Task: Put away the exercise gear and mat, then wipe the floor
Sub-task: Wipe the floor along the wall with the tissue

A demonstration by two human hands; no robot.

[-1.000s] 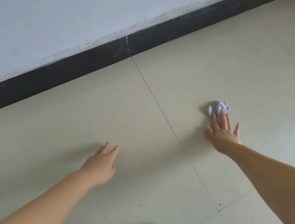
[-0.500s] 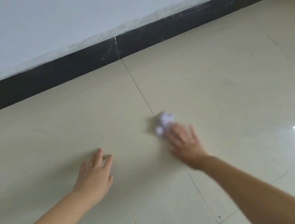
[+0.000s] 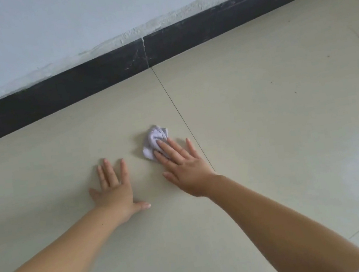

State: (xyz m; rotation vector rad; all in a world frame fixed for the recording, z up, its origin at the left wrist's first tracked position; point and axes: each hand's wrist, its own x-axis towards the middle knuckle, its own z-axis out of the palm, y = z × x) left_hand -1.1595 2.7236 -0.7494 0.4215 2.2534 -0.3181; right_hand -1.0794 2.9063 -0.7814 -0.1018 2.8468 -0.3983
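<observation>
The right hand [image 3: 185, 167] lies flat with fingers straight and spread, its fingertips pressing a crumpled cloth [image 3: 155, 142] to the floor [image 3: 274, 111]. Just left of it, the left hand [image 3: 114, 191] rests palm-down, fingers spread, touching nothing but tile.

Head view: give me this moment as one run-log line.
phase: wiping floor | right hand: flat fingers pressing crumpled pale cloth on tile floor, just left of grout line | left hand: flat on floor, bracing
</observation>
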